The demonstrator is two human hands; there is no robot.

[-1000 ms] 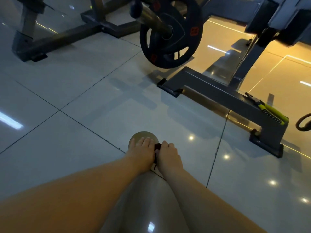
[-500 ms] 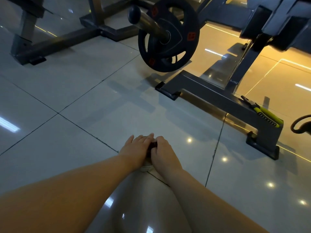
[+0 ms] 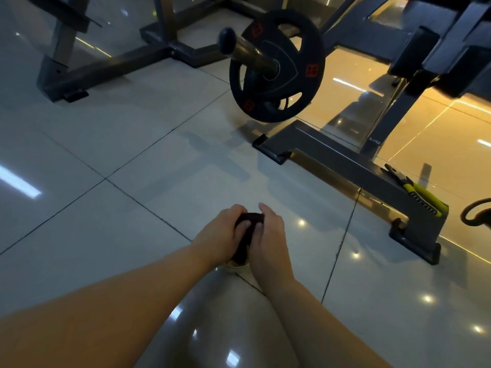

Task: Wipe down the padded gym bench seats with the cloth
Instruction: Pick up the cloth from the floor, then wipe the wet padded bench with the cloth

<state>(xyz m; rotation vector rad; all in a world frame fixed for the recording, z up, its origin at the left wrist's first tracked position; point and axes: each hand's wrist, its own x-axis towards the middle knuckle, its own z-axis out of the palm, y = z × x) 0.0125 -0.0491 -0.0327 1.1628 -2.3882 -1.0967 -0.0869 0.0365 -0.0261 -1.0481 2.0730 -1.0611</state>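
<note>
Both arms reach forward and down over the glossy tiled floor (image 3: 111,144). The left hand (image 3: 221,233) and the right hand (image 3: 268,236) are close together, and between them they hold a small dark cloth (image 3: 248,223), bunched into a lump. The fingers (image 3: 240,225) of the left hand are curled over the cloth from the left side. The right hand grasps it from the other side with its thumb pressed on the fabric, while one finger of this hand points up and a little away from it. Just under the hands a pale round object (image 3: 237,263) stands on the floor; it is mostly hidden, so I cannot tell what it is.

Farther ahead, a black weight plate (image 3: 277,75) with red marks sits on a metal bar (image 3: 249,53), above the floor. Below it, the grey base of a gym machine (image 3: 342,163) lies on the tiles. A pair of pliers with yellow-green handles (image 3: 421,193) rests on the right end of this base. Another dark steel frame (image 3: 106,69) stands at the upper left.
</note>
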